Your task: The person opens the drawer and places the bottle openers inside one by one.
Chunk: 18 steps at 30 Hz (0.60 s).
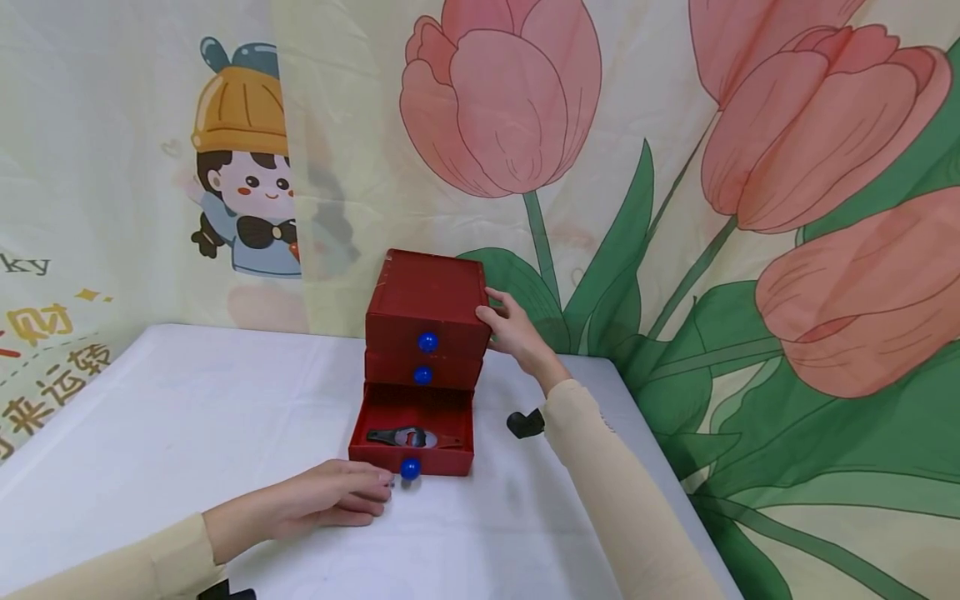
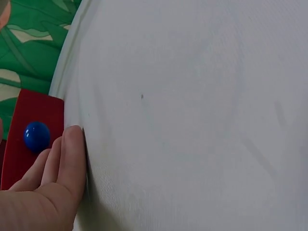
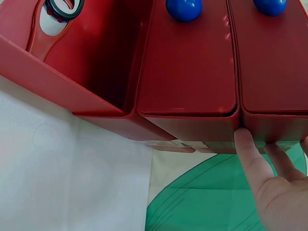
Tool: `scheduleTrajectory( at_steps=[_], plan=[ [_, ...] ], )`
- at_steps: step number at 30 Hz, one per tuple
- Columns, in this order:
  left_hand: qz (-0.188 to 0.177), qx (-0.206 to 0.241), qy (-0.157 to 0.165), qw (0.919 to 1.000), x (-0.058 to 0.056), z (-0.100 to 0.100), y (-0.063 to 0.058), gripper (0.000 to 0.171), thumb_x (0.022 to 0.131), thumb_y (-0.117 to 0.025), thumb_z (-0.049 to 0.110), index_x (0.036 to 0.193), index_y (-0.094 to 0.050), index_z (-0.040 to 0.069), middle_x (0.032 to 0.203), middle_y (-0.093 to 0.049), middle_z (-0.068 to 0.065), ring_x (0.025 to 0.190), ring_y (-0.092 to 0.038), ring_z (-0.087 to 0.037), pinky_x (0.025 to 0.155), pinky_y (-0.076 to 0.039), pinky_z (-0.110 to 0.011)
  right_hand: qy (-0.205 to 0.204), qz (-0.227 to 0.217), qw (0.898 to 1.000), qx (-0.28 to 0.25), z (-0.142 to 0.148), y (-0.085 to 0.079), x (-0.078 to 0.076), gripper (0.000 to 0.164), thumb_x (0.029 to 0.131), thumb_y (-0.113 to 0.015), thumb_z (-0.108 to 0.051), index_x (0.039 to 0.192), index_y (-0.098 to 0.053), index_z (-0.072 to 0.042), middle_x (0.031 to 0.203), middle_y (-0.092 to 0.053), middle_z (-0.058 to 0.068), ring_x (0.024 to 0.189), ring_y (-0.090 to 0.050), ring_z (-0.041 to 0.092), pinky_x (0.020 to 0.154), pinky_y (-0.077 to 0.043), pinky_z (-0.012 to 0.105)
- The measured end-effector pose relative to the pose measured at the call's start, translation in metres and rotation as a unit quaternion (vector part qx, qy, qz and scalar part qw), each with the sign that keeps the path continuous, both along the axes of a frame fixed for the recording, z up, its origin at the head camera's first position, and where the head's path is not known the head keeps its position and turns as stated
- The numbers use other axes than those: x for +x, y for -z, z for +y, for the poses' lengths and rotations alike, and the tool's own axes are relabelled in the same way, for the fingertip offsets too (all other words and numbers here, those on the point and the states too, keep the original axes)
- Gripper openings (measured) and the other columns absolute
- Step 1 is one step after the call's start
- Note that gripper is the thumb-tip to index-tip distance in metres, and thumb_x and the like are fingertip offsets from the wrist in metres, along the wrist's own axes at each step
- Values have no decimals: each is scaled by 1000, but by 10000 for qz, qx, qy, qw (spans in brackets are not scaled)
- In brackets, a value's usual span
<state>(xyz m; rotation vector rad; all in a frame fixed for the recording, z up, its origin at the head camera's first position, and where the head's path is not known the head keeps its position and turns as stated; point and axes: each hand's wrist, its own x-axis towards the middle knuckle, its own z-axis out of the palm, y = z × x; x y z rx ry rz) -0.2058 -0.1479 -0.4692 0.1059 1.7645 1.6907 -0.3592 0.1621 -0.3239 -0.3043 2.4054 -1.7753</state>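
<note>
A red cabinet [image 1: 431, 283] of three stacked drawers, each with a blue knob, stands on the white-covered table. Its bottom drawer [image 1: 450, 463] is pulled out, and the upper two are closed. Inside the open drawer lies a flat tool [image 1: 412, 437] with one black end, one reddish end and a grey middle; its exact kind is unclear. My left hand [image 1: 330, 500] rests on the table beside the drawer's blue knob [image 1: 410, 469], fingers extended. Against the cabinet's right side, near the top, my right hand [image 1: 521, 337] touches with its fingertips; the right wrist view shows those fingers [image 3: 252, 161] fairly straight.
The white table [image 1: 225, 400] spreads on both sides of the cabinet. Behind it hangs a curtain [image 1: 345, 167] printed with tulips and a cartoon figure. The table's right edge runs beyond my right sleeve [image 1: 615, 483].
</note>
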Motion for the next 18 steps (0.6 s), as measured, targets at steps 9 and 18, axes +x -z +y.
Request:
scheduleTrajectory(
  at_steps=[9, 18],
  plan=[
    [-433, 185, -381, 9982, -5, 21, 4, 77, 101, -71, 46, 150, -50, -9, 126, -73, -16, 110, -75, -28, 97, -62, -42, -32, -14, 10000, -30, -1, -1, -1, 63, 112, -55, -35, 168, -28, -25, 163, -40, 14, 143, -52, 37, 110, -53, 55],
    [-894, 753, -529, 9917, -8, 33, 6, 67, 105, -68, 42, 144, -54, -11, 126, -73, -20, 116, -73, -33, 101, -59, -45, 16, -4, 10000, 7, 1, 2, -2, 64, 111, -56, -37, 167, -29, -25, 163, -41, 13, 143, -51, 36, 110, -53, 55]
  ],
)
